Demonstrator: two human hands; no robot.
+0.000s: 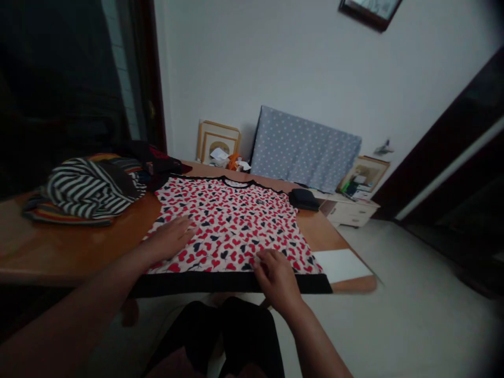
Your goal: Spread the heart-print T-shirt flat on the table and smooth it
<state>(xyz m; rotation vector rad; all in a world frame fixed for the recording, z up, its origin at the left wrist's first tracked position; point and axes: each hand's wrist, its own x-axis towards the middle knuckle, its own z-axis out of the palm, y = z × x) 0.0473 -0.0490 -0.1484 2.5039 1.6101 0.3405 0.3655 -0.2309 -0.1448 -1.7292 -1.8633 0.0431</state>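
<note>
A short, wide shirt (230, 226) with red and dark hearts on a pale ground lies spread flat on the wooden table. Its neckline points away from me, and its black hem band (189, 283) runs along the near table edge. My left hand (173, 239) rests flat on the left part of the shirt, fingers stretched out. Near the hem, right of the middle, my right hand (275, 275) has its fingers curled and the tips brought together on the fabric.
Striped clothes (90, 189) are heaped on the table (23, 247) at left. A dark folded item (304, 199) and a white sheet (342, 265) lie at right. Behind stand a dotted grey cloth (303, 149), framed pictures (218, 131) and a low white cabinet (350, 212).
</note>
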